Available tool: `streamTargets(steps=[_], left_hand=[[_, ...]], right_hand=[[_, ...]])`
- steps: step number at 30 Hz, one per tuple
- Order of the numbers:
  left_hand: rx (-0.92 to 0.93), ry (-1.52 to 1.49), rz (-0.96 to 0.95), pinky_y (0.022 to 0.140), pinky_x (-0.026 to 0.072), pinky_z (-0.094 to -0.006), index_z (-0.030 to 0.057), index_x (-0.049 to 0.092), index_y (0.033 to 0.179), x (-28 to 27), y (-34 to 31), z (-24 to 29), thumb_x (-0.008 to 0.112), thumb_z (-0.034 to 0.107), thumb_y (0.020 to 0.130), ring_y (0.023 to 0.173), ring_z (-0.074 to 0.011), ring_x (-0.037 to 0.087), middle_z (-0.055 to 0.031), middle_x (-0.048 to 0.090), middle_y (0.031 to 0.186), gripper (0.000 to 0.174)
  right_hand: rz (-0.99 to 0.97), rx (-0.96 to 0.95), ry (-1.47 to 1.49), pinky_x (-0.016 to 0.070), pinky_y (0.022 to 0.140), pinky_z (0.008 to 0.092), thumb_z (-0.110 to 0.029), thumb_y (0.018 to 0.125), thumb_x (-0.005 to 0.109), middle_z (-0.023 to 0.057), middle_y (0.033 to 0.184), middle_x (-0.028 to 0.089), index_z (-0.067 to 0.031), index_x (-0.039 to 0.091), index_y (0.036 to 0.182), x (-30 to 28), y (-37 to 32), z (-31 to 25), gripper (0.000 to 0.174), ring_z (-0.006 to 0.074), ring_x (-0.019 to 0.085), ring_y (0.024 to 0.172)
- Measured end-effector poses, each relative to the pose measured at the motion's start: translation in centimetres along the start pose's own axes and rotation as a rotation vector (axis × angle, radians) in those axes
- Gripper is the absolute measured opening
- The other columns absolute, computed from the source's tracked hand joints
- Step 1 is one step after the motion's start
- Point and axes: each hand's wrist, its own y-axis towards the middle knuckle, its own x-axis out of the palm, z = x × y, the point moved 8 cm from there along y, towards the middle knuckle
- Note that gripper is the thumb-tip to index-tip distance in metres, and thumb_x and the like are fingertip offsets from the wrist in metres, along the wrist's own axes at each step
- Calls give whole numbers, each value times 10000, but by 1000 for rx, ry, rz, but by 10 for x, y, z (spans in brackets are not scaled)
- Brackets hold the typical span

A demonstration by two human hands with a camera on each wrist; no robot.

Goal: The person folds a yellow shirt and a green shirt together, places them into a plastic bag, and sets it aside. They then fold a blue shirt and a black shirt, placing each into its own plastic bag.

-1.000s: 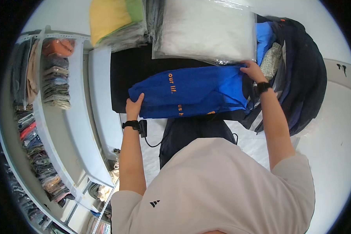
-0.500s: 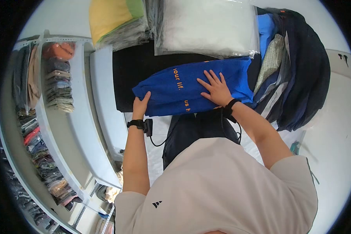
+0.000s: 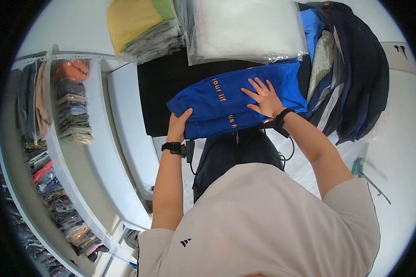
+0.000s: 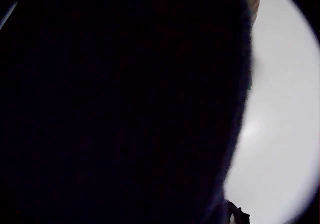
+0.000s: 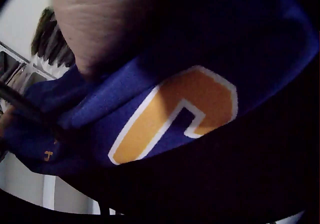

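The left hand pinches the left end of the crosswise blue cloth; the right hand rests nearer its other end, fingers spread, gripping nothing.

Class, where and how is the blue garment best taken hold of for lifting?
Probably by pinching its two short ends, thumbs on top, from the person's side: the blue garment lies flat and long, left to right. The left hand grips one end; the right hand lies spread short of the other.

"our lif", "us h" on blue garment, striped logo on shirt
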Motion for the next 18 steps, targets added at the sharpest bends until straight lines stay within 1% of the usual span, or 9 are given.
streamTargets(steps=[3, 5, 8, 9, 10, 12, 13, 15, 18], left_hand=[[19, 107, 58, 917, 433, -351, -26, 387, 1270, -8, -5, 12, 711, 176, 761, 1067, -249, 528, -152, 511, 1212, 637], [159, 149, 55, 894, 450, -352, -30, 376, 1266, -17, -7, 28, 714, 150, 751, 1043, -256, 538, -163, 505, 1210, 642], [180, 194, 162, 887, 450, -343, -55, 358, 1268, -34, 2, 21, 724, 136, 742, 1011, -239, 554, -169, 524, 1174, 669], [182, 239, 206, 880, 452, -334, -71, 352, 1268, -47, 15, 5, 736, 206, 747, 997, -241, 559, -172, 530, 1161, 704], [187, 238, 202, 880, 452, -334, -71, 352, 1268, -50, 19, 2, 736, 206, 747, 997, -241, 559, -172, 530, 1161, 704], [-87, 159, 261, 896, 438, -328, -75, 344, 1272, -62, 22, -22, 729, 299, 760, 1014, -245, 552, -178, 528, 1161, 742], [-100, 114, 174, 909, 424, -334, -78, 391, 1259, -56, 24, -23, 709, 367, 773, 1036, -244, 546, -170, 538, 1168, 732], [-114, 149, 133, 912, 420, -339, -74, 421, 1248, -53, 21, -27, 706, 371, 774, 1044, -241, 545, -163, 544, 1172, 710], [-116, 228, 91, 915, 413, -342, -66, 484, 1220, -49, 16, -28, 685, 343, 797, 1060, -231, 540, -141, 555, 1183, 621]], right_hand=[[12, 30, -13, 216, 1035, 573, -402, 776, 627, 110, 1429, 304, -285, 427, 1318, -4, 1, -5, 589, 311, 276, 1320], [16, 60, -29, 222, 1031, 574, -393, 780, 624, 117, 1424, 312, -272, 429, 1317, -10, 3, -16, 584, 312, 285, 1315], [-43, 222, -132, 232, 1022, 576, -373, 797, 607, 129, 1417, 322, -242, 416, 1326, -7, 6, -32, 577, 315, 303, 1304], [30, 185, -53, 224, 1025, 575, -358, 807, 596, 132, 1418, 319, -228, 407, 1334, -9, 10, -44, 575, 317, 298, 1307], [104, 144, 25, 215, 1029, 574, -343, 818, 585, 134, 1419, 316, -215, 397, 1343, -12, 12, -53, 572, 319, 294, 1311], [104, 107, 35, 206, 1039, 559, -363, 827, 572, 122, 1430, 301, -235, 383, 1354, 3, 12, -58, 575, 308, 282, 1319], [101, 102, 30, 202, 1043, 552, -379, 825, 571, 115, 1437, 291, -244, 378, 1358, 7, 11, -58, 583, 301, 273, 1323], [86, 114, 0, 194, 1056, 532, -427, 826, 559, 85, 1456, 267, -274, 361, 1369, 18, 9, -56, 599, 277, 253, 1335], [112, 90, 33, 205, 1050, 536, -410, 817, 576, 87, 1453, 274, -261, 370, 1364, 16, 7, -54, 604, 278, 260, 1332]])
